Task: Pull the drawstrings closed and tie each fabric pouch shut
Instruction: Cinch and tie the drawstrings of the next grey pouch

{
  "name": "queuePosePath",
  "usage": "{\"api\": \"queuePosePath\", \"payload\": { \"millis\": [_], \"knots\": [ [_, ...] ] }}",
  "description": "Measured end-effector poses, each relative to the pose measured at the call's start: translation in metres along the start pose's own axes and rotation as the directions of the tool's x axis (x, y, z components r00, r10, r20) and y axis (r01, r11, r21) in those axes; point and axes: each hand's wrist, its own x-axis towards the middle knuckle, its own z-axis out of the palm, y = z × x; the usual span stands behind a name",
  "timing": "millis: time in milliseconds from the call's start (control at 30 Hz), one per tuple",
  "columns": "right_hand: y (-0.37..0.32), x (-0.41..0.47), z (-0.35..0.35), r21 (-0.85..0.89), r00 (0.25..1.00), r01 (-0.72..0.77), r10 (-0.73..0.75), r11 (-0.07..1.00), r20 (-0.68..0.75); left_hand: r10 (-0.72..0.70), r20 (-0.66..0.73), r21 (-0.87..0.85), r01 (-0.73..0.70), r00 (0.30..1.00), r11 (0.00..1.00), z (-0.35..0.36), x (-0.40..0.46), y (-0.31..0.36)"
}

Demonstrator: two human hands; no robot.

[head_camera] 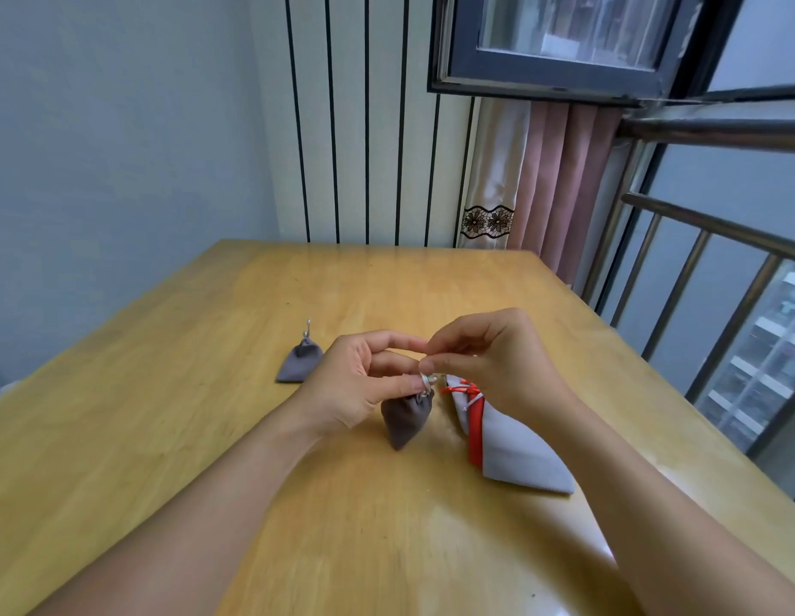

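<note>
Tying off the small dark grey pouch point(406, 417) looks like the step in hand. It hangs just above the wooden table point(209, 437), neck already gathered tight, with a pale silvery drawstring point(425, 384) looped at the top. The left hand point(364, 384) pinches the cord at the neck between thumb and forefinger, its other fingers curled loosely. The right hand point(489, 362) pinches the cord's other end with fingertips pressed together, right against the left's fingertips. Can't tell if a knot is formed yet, it's too small to see.

Just beside it on the right lies a bigger light grey pouch point(515, 451) with a red ribbon point(475, 420) round its neck; that one looks cinched and tied, I reckon. Further back on the left sits another small grey pouch point(300, 362), closed at the top with its string poking up, so probably done too.

So my guess: two finished, this one's the last in view, mostly just the knot left.
</note>
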Motion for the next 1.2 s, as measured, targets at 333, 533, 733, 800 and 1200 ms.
{"api": "queuePosePath", "payload": {
  "millis": [333,533,733,800,1200],
  "knots": [
    [0.008,0.001,0.002,0.257,0.955,-0.285,0.296,0.923,-0.002,0.099,-0.13,-0.059,-0.107,0.987,0.993,0.003,0.002,-0.007],
    [0.01,-0.001,0.009,0.357,0.92,-0.384,0.387,0.852,0.065,0.176,-0.245,0.043,-0.17,0.953,0.984,0.01,0.004,-0.013],
    [0.009,-0.001,0.017,0.47,0.901,-0.408,0.429,0.783,0.068,0.195,-0.3,0.074,-0.181,0.934,0.981,0.013,0.008,-0.019],
    [0.01,-0.002,0.021,0.533,0.884,-0.422,0.463,0.734,0.061,0.194,-0.311,0.059,-0.185,0.93,0.981,0.014,0.009,-0.018],
    [0.004,-0.003,0.023,0.519,0.884,-0.441,0.454,0.732,0.109,0.256,-0.415,0.132,-0.22,0.873,0.966,0.016,0.003,-0.011]
  ]
}}
